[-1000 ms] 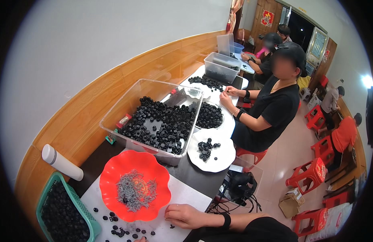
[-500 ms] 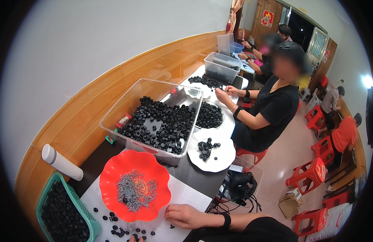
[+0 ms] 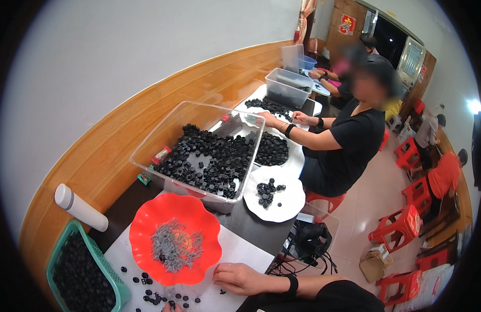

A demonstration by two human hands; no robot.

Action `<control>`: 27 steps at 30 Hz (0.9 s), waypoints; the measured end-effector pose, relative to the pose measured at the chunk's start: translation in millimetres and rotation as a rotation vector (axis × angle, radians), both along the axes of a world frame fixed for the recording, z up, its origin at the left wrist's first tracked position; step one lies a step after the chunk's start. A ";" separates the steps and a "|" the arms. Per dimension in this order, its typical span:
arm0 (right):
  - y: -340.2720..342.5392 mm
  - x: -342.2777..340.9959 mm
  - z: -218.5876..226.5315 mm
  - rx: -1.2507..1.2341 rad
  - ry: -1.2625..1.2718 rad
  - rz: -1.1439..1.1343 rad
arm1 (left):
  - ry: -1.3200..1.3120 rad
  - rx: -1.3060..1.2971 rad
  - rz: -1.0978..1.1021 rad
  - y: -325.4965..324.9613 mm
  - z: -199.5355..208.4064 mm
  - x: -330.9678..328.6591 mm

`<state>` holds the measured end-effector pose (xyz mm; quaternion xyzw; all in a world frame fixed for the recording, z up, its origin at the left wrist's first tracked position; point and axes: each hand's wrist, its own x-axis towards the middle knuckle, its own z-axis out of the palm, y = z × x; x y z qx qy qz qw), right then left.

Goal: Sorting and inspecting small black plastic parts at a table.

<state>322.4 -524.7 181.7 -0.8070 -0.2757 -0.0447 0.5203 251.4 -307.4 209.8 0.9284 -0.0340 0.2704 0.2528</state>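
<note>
My right hand (image 3: 239, 278) rests on the white board (image 3: 245, 244) beside the red scalloped bowl (image 3: 141, 223), its fingers curled together. Whatever is in those fingers, if anything, is hidden. A tiny black piece (image 3: 222, 291) lies just below its fingertips. Only the fingertips of my left hand (image 3: 171, 308) show at the lower edge, closed around a small black cap (image 3: 171, 303). Loose black caps (image 3: 155, 300) are scattered around it. Thin grey screw-like pins (image 3: 175, 244) are heaped in the bowl.
A green basket (image 3: 120, 291) of black parts stands at left, with a white flask (image 3: 80, 208) behind it. Beyond the bowl are a clear bin (image 3: 146, 174) of black caps and a white plate (image 3: 288, 212). A co-worker (image 3: 344, 132) sits at right, near red stools (image 3: 396, 229).
My left fingertips have shifted slightly left at the lower edge. My right hand stays in place. The co-worker's hand has reached farther left, toward the clear bin's far corner.
</note>
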 end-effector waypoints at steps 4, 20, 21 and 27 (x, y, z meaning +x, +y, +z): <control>-1.5 2.3 0.3 -0.026 -0.052 0.009 | 0.102 0.061 0.075 1.3 -0.4 -1.2; 9.6 1.4 15.2 -0.072 -0.039 -0.125 | 0.483 0.196 -0.077 3.1 -0.7 2.8; 10.2 1.4 15.3 -0.078 -0.030 -0.120 | 0.492 0.190 -0.074 2.7 -2.4 1.9; 10.2 3.7 16.0 -0.080 -0.053 -0.120 | 0.479 0.147 0.143 1.6 -9.5 0.9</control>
